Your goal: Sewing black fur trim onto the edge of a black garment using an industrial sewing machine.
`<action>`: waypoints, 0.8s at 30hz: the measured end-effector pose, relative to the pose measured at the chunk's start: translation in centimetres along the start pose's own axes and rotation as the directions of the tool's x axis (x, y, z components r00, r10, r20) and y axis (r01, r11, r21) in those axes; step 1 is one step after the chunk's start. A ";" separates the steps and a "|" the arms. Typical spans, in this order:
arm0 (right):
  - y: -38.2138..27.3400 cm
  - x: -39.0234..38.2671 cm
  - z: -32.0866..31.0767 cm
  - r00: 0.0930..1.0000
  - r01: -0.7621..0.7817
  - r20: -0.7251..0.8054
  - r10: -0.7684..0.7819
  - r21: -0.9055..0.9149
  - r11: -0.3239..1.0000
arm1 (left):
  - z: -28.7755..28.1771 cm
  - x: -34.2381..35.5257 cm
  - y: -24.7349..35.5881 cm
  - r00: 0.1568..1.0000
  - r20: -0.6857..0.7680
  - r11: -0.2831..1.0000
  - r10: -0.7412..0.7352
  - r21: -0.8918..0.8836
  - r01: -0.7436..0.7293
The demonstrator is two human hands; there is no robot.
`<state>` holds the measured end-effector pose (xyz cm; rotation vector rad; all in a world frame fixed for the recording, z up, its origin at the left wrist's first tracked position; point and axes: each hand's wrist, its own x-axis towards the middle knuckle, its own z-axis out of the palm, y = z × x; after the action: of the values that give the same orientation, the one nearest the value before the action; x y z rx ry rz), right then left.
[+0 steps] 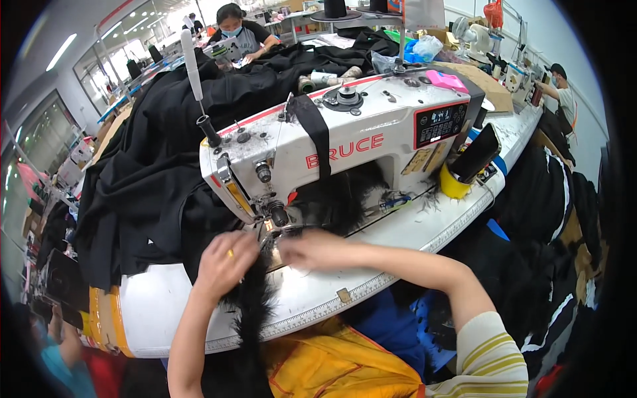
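Note:
A white industrial sewing machine [411, 116] stands before me, a black strap over its arm and its presser foot [274, 225] low at the left end. My left hand [229, 259], a yellow ring on one finger, has curled fingers on a black furry strip [255, 305] left of the needle; the strip hangs over the table's front edge. My right hand [305, 251] is at the presser foot, blurred by motion, so its grip is unclear. More dark fur [332, 202] lies under the machine's arm.
Black fabric [146, 186] covers the left and back of the white table [162, 312]. A phone in a yellow holder [454, 182] stands at right. A co-worker [262, 36] works behind, another person [564, 99] at far right, and a person's arm [70, 345] shows at lower left.

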<state>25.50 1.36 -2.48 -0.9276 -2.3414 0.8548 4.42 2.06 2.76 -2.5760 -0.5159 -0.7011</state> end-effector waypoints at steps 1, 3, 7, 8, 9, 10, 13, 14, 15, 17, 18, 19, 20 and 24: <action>-0.9 -1.6 0.2 0.975 0.213 0.008 -0.221 0.231 0.949 | -0.2 -0.2 0.8 0.992 -0.119 0.995 0.045 -0.086 -0.055; -1.4 -3.8 -0.3 0.976 -0.045 0.207 -0.069 0.502 0.864 | 0.2 -0.5 2.5 0.998 0.001 0.973 0.065 -0.220 -0.063; 1.0 -1.5 -2.1 0.980 -0.115 -0.122 0.155 0.280 0.953 | 2.1 -1.0 2.2 0.987 -0.058 0.984 -0.148 -0.105 0.142; 1.9 -0.1 -2.5 0.923 -0.247 -0.215 0.319 0.303 0.920 | 2.5 -1.2 1.5 0.970 -0.077 0.972 -0.231 -0.048 0.228; 2.5 1.6 -2.4 0.920 -0.140 -0.268 0.284 0.452 0.881 | 2.9 -1.2 0.6 0.967 -0.053 0.968 -0.251 0.012 0.252; 3.1 3.3 -2.2 0.879 -0.183 -0.266 0.395 0.576 0.797 | 3.1 -1.3 -0.2 0.980 -0.076 0.981 -0.186 0.047 0.190; 3.9 5.1 -1.5 0.913 -0.125 -0.320 0.254 0.373 0.919 | 2.9 -1.5 -1.9 0.993 -0.036 0.990 -0.110 0.081 0.113; 3.8 4.9 -1.3 0.880 -0.242 -0.314 0.358 0.352 0.904 | 2.7 -1.6 -1.9 0.997 0.010 0.995 -0.077 0.069 0.076; 3.6 4.1 -1.1 0.914 -0.156 -0.339 0.222 0.212 0.965 | 2.3 -1.6 -1.6 0.993 -0.015 0.993 -0.116 0.008 0.117; 2.6 1.9 -1.0 0.953 -0.133 -0.251 0.167 0.149 0.980 | 1.9 -1.4 -0.3 0.990 0.046 0.991 -0.131 0.028 0.130; 1.9 0.4 -1.1 0.988 -0.055 -0.128 0.082 0.205 0.977 | 1.8 -1.3 0.6 0.987 0.015 0.987 -0.160 0.022 0.160; 1.0 -0.6 -1.1 0.998 -0.064 0.023 0.060 0.308 0.949 | 1.8 -1.1 1.6 0.990 0.057 0.989 -0.127 0.085 0.122; -0.1 -1.9 -1.0 0.995 0.057 0.061 -0.084 0.356 0.933 | 1.9 -0.9 2.8 0.995 0.041 0.989 -0.086 0.125 0.080; -2.1 -7.1 -3.0 0.939 -0.320 0.338 0.065 0.788 0.526 | 2.0 -0.4 5.4 0.991 -0.026 0.921 -0.129 -0.373 0.111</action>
<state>31.10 -3.90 -0.31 -0.6439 -1.6186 2.0694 7.28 -1.66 -0.65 -2.8837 -0.5761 -0.9866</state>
